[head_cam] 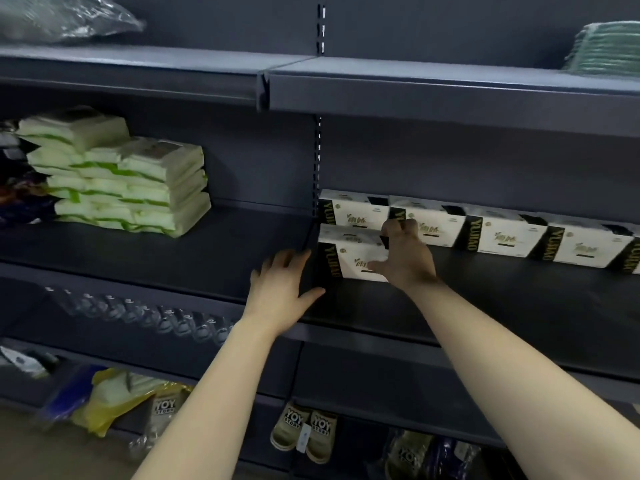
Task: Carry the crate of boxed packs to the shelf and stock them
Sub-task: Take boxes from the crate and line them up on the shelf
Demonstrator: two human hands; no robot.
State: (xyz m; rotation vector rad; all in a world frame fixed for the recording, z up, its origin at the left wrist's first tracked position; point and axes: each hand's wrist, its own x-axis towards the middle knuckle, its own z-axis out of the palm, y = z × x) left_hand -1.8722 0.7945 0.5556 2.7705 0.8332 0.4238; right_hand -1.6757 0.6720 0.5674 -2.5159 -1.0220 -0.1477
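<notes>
Right hand (407, 252) holds the front pack (349, 252): fingers curled over its top right corner, thumb on the white face. Left hand (282, 292) is flat and spread, fingers straight, holding nothing, just beside the pack's black left end on the shelf (485, 306). The front pack sits at the left end of this bay, close in front of the back row (502, 233) of four like packs. Crate not in view.

Risks, as judgement:
- one-corner grip, so the pack could twist and end up skewed against the row
- a hard push inward could knock the rear left pack out of line
- the pack's left end is at the bay's upright, so a shove leftward could jam it there or slide it over the seam into the next bay
- left hand next to the end face could get pinched if the pack slides that way

Writing: "YUMAO" in gold, vertical, on the black band of each pack. The script on the white faces is too blurred to read. "YOY STORY" on the slippers (304, 431) on the bottom shelf, and on a bag (164, 408) to their left.

Others: green-and-white soft packs (121, 174) stacked in the left bay, no legible text; green stack (606, 46) on the top shelf, right; clear plastic bundle (62, 15) top left
</notes>
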